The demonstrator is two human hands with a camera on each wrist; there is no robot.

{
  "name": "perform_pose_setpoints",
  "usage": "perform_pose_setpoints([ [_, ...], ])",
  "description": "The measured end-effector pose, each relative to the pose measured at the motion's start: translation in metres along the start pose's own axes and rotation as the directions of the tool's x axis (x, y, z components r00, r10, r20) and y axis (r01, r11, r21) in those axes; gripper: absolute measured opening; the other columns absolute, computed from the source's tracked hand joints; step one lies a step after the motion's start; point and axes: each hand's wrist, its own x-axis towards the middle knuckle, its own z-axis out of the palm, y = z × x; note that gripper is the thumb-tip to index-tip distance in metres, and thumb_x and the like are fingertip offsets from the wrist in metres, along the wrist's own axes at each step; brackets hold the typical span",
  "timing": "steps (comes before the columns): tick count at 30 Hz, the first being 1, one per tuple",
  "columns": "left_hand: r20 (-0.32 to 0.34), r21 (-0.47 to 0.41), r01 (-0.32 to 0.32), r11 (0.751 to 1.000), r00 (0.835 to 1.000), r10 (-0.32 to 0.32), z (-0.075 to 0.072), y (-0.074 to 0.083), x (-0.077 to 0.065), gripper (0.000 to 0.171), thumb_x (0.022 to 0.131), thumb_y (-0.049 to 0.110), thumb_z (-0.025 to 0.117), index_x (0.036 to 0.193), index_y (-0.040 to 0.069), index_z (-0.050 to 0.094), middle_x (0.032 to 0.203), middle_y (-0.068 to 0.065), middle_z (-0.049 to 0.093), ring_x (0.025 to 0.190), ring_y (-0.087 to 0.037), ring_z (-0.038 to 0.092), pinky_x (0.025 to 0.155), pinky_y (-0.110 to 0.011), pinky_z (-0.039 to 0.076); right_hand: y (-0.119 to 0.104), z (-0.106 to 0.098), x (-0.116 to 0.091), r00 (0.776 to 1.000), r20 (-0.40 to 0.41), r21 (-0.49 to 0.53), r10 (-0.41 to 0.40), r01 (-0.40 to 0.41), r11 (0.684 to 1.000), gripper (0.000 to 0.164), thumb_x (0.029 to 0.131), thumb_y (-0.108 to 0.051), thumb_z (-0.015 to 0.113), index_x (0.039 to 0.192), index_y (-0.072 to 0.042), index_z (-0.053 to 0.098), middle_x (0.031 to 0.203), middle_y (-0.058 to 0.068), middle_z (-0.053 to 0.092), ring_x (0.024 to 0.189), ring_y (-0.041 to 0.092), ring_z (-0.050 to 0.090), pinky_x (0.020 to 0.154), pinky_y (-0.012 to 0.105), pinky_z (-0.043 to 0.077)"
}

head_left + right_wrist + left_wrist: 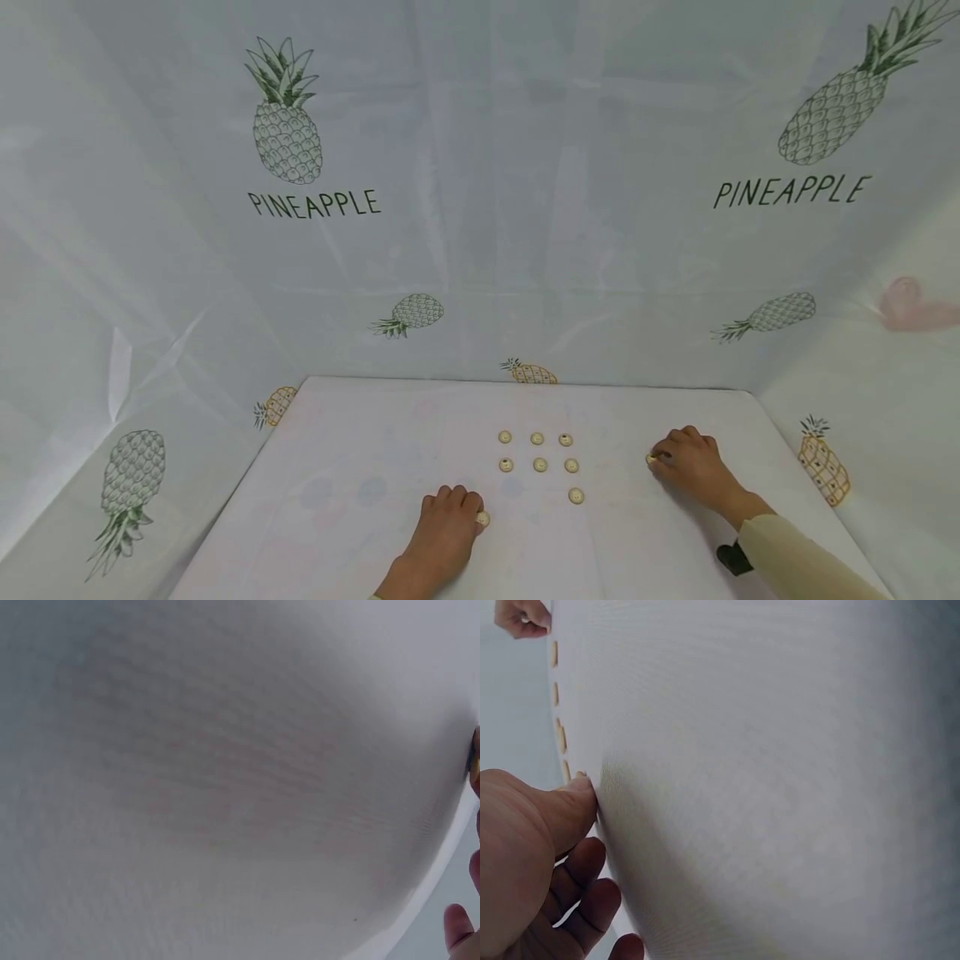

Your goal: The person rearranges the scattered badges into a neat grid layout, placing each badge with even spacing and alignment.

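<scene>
My left hand (442, 533) is low at the table's middle, its thumb and fingertips pinching a small round cream-yellow disc (483, 518). In the left wrist view the thumb of that hand (551, 825) is at the disc's edge, with the other fingers curled below. Off to the right, my right hand (690, 468) pinches another cream disc (650, 459) at its fingertips. A sliver of yellow (477, 768) shows between the fingers at the right wrist view's edge. Between the hands lie two rows of three like discs (540, 465), plus a single disc (576, 496) below the right column.
The white-covered table (360, 467) ends at a back edge against a hanging sheet (510, 208) printed with pineapples, which also covers both sides. A black object (734, 558) is beside the right sleeve (802, 558). Small dark marks show on some discs.
</scene>
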Motion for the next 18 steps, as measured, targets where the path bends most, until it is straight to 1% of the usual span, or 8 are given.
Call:
perform_pose_setpoints([
  [2,0.001,-0.005,0.0,1.0,1.0,0.0,-0.001,0.0,-0.001,0.018,0.097,0.032,0.075,0.102,0.02,0.063,0.093,0.007,0.056,0.085,-0.013,0.043,0.076,-0.037,0.038,0.0,0.002,0.0,0.999,-0.025,-0.037,-0.036,0.035,0.999,0.009,0.09,-0.021,0.081,0.095,-0.02,0.073,0.097,-0.007,0.064,0.104,0.028,0.056,0.089,0.061,0.04],
  [4,0.0,-0.006,-0.002,1.0,1.0,0.002,-0.001,0.0,-0.001,0.018,0.097,0.032,0.075,0.102,0.02,0.063,0.093,0.007,0.056,0.085,-0.013,0.043,0.076,-0.036,0.038,-0.002,0.003,0.001,0.991,-0.075,-0.105,-0.11,0.102,0.989,0.011,0.087,-0.019,0.08,0.091,-0.021,0.069,0.094,-0.007,0.061,0.1,0.026,0.055,0.088,0.059,0.04],
  [5,0.0,-0.007,-0.002,1.0,1.0,0.002,-0.001,0.0,-0.001,0.018,0.097,0.032,0.075,0.102,0.02,0.063,0.093,0.007,0.056,0.085,-0.013,0.043,0.076,-0.036,0.038,-0.003,0.004,0.002,0.982,-0.103,-0.149,-0.161,0.144,0.978,0.013,0.085,-0.019,0.08,0.089,-0.02,0.067,0.093,-0.006,0.06,0.098,0.026,0.054,0.088,0.058,0.041],
  [8,-0.002,-0.002,-0.003,1.0,1.0,0.003,-0.002,0.0,-0.002,0.018,0.097,0.033,0.074,0.102,0.02,0.063,0.092,0.007,0.055,0.085,-0.013,0.042,0.076,-0.036,0.038,-0.009,0.006,0.006,0.935,-0.173,-0.266,-0.31,0.259,0.929,0.019,0.081,-0.019,0.077,0.085,-0.018,0.059,0.089,-0.004,0.055,0.092,0.024,0.051,0.086,0.054,0.041],
  [10,-0.006,0.002,-0.004,1.0,1.0,0.004,-0.002,0.001,-0.002,0.018,0.097,0.033,0.074,0.101,0.021,0.062,0.092,0.007,0.055,0.084,-0.012,0.042,0.076,-0.036,0.039,-0.015,0.007,0.009,0.905,-0.192,-0.316,-0.38,0.309,0.897,0.022,0.079,-0.02,0.076,0.084,-0.017,0.055,0.087,-0.003,0.051,0.089,0.023,0.049,0.085,0.052,0.041],
  [12,-0.011,0.005,-0.006,1.0,1.0,0.006,-0.001,0.0,-0.002,0.018,0.097,0.033,0.074,0.101,0.021,0.062,0.092,0.008,0.054,0.084,-0.012,0.041,0.076,-0.036,0.038,-0.02,0.007,0.012,0.888,-0.19,-0.342,-0.418,0.339,0.876,0.023,0.08,-0.022,0.075,0.085,-0.016,0.054,0.086,-0.003,0.049,0.087,0.022,0.047,0.085,0.051,0.041],
  [14,-0.014,0.002,-0.007,1.0,1.0,0.007,-0.001,0.0,-0.002,0.018,0.097,0.033,0.075,0.101,0.021,0.062,0.092,0.008,0.054,0.084,-0.012,0.041,0.077,-0.036,0.039,-0.025,0.007,0.014,0.88,-0.184,-0.364,-0.438,0.353,0.862,0.02,0.082,-0.025,0.072,0.085,-0.015,0.054,0.085,-0.002,0.049,0.087,0.023,0.047,0.084,0.05,0.042],
  [18,-0.013,0.002,-0.006,1.0,1.0,0.006,-0.003,0.001,-0.002,0.018,0.096,0.032,0.075,0.102,0.02,0.062,0.093,0.007,0.055,0.085,-0.012,0.042,0.077,-0.036,0.039,-0.035,0.007,0.016,0.881,-0.169,-0.385,-0.442,0.354,0.853,0.02,0.083,-0.027,0.07,0.085,-0.014,0.055,0.085,-0.001,0.05,0.087,0.024,0.048,0.085,0.051,0.043],
])
